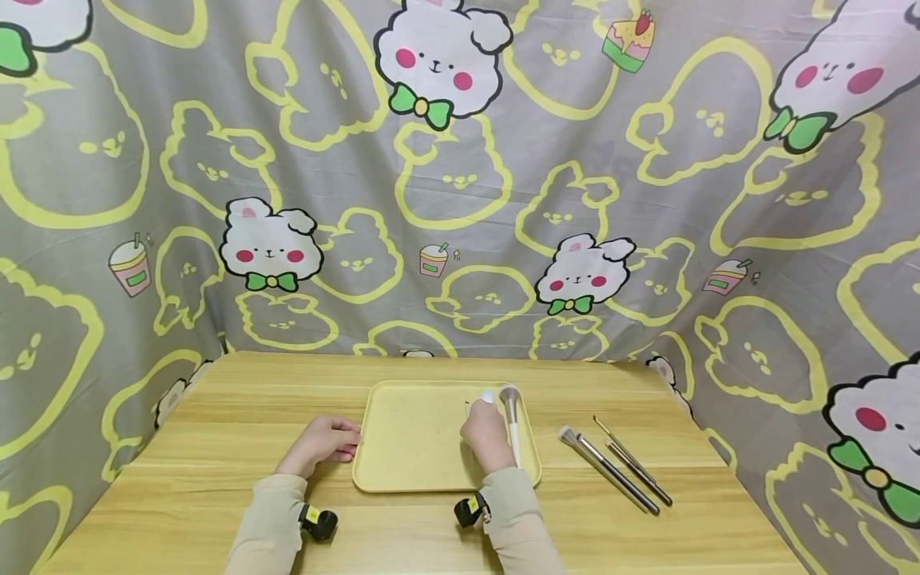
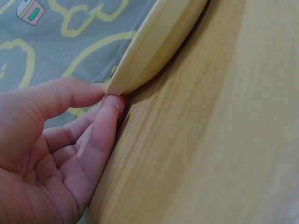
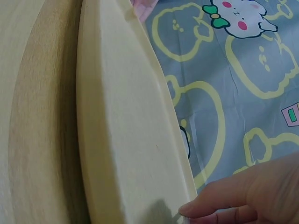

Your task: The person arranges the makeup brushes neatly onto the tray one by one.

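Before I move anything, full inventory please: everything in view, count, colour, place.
Tray: one, pale yellow, middle of the table
Large brush: one, white handle, inside the tray's right edge
White item: one, white end showing at the right hand, rest hidden
Loose brushes: about four, mostly dark handles, on the table right of the tray
Table: one, light wood, under everything
Curtain: grey with yellow outlines and white rabbits, behind and at both sides
Wrist cameras: two, black with yellow labels, one per wrist
Sleeves: two, beige, on both forearms
Left hand: one, bare, pinching the tray's left edge
Right hand: one, bare, over the tray's right half, apparently holding the white item
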Available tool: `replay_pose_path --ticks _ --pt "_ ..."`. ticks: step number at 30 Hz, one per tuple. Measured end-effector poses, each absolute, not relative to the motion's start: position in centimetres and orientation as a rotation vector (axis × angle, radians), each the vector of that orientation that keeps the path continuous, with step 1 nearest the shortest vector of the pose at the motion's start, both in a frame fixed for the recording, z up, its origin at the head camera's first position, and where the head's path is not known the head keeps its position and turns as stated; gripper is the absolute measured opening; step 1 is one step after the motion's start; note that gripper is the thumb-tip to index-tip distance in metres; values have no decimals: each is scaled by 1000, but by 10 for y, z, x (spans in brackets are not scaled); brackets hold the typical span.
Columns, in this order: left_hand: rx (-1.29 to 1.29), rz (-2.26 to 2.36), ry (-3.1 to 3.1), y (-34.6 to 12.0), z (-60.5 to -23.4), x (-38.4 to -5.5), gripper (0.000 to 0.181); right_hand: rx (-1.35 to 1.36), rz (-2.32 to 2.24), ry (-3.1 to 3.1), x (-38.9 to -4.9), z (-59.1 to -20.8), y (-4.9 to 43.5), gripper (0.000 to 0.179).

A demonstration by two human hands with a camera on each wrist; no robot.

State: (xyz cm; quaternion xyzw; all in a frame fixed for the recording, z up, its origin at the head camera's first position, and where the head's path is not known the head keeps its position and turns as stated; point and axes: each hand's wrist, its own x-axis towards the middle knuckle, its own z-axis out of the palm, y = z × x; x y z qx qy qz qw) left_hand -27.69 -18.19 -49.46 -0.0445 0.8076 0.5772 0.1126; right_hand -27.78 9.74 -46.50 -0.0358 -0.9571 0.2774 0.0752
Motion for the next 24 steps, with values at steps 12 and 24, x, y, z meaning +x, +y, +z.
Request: replay_pose_path --ticks 12,24 --pt "-127 1686 2376 -183 -495 -277 28 -76 834 -2879 -279 -467 97 7" --pt "-114 1700 2359 -183 -495 -277 26 -103 852 -2937 -277 -465 95 5"
